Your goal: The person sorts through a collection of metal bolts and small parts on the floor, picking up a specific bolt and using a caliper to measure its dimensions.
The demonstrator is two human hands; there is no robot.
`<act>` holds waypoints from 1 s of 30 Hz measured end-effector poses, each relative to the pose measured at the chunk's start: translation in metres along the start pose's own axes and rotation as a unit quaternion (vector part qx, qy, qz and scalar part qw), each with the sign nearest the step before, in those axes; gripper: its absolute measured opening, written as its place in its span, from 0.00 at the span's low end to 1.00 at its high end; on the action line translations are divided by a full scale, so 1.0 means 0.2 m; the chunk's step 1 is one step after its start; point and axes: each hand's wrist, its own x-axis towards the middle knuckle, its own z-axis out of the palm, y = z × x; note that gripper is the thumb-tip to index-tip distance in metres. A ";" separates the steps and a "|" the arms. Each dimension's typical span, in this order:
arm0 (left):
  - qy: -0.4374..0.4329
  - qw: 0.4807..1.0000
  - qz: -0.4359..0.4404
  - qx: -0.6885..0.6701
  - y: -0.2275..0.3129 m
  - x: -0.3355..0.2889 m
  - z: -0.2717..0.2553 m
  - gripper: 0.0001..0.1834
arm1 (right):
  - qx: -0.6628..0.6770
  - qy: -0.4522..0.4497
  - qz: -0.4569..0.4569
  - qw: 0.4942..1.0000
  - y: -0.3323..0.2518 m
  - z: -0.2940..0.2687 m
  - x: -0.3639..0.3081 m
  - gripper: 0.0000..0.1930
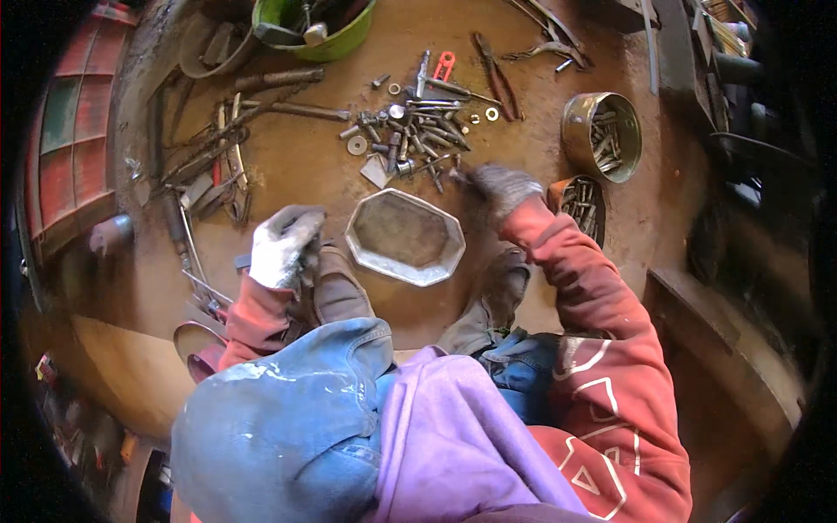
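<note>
My right hand (506, 189), in a grey-stained glove, is closed at the right edge of a pile of bolts and metal pins (423, 131). A small bolt (457, 175) shows at its fingertips, slightly blurred. My left hand (288, 247), in a white glove with dark stains, hangs over my left shoe (340, 292) with its fingers curled in. Whatever it may hold is hidden. Between my hands, an eight-sided metal tray (405, 237) rests on the ground with nothing in it.
At right stand a round tin (575, 131) and a smaller rusty can (558, 193), both holding bolts. Pliers (497, 78) lie beyond the pile. Assorted hand tools (231, 161) are heaped at left. A green bucket (336, 45) stands at the far side.
</note>
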 end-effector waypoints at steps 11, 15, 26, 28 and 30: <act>-0.149 0.868 -0.105 -0.463 -0.05 0.17 0.04 0.32 | -0.135 0.133 0.080 0.979 0.21 0.04 -0.20 0.20; -0.228 0.818 -0.091 -0.520 0.01 0.15 0.07 0.39 | -0.048 -0.047 0.135 0.989 0.29 0.09 -0.16 0.27; -0.267 0.784 -0.077 -0.555 0.00 0.09 0.10 0.49 | 0.110 0.080 -0.056 0.989 -0.22 -0.11 -0.21 0.17; -0.267 0.781 -0.082 -0.559 -0.01 0.09 0.10 0.50 | 0.170 0.033 -0.068 0.983 -0.33 -0.14 -0.20 0.18; -0.263 0.777 -0.088 -0.564 -0.02 0.08 0.10 0.51 | 0.225 0.114 -0.067 0.965 -0.38 -0.15 -0.17 0.18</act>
